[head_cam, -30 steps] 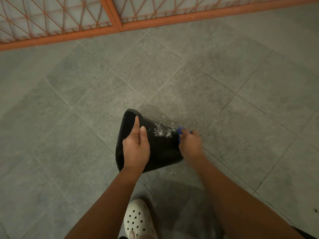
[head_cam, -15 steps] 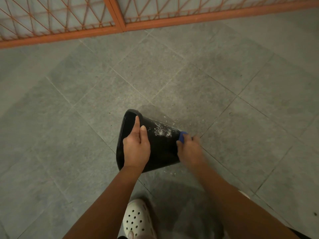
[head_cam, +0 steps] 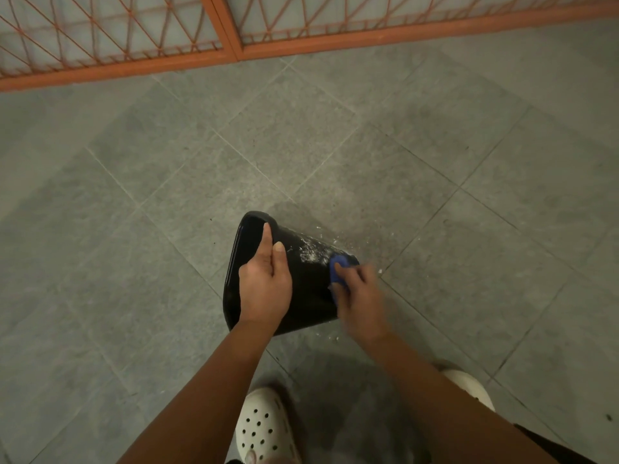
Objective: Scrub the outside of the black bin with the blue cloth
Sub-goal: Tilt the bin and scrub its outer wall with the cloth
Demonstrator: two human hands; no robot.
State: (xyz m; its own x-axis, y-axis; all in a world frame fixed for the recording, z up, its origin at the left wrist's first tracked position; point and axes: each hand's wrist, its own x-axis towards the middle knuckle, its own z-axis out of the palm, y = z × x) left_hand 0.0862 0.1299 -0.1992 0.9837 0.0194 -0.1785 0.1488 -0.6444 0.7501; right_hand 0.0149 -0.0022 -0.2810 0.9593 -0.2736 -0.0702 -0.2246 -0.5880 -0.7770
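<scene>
The black bin (head_cam: 308, 296) lies on its side on the grey tiled floor (head_cam: 335, 145), just ahead of the person's feet. Its open rim faces left and its narrower base points right. The left hand (head_cam: 264, 286) rests on the upper wall of the bin near the rim. The index finger and thumb lie straight along the wall, with the index fingertip reaching the rim. The remaining fingers bend out of sight over the far side and appear to grip the bin. The right hand (head_cam: 363, 303) is at the base end of the bin and is blurred. Its fingers are curled round the blue cloth (head_cam: 336, 267), which is in contact with the outer wall close to the base. A patch of white residue (head_cam: 311, 254) marks the upper wall between the two hands, and small white flecks are scattered on the floor around the base end. A white perforated clog (head_cam: 264, 426) is visible below the left forearm, and the toe of a second white clog (head_cam: 469, 386) shows beside the right forearm. An orange lattice gate (head_cam: 368, 36) runs along the far edge of the floor.
</scene>
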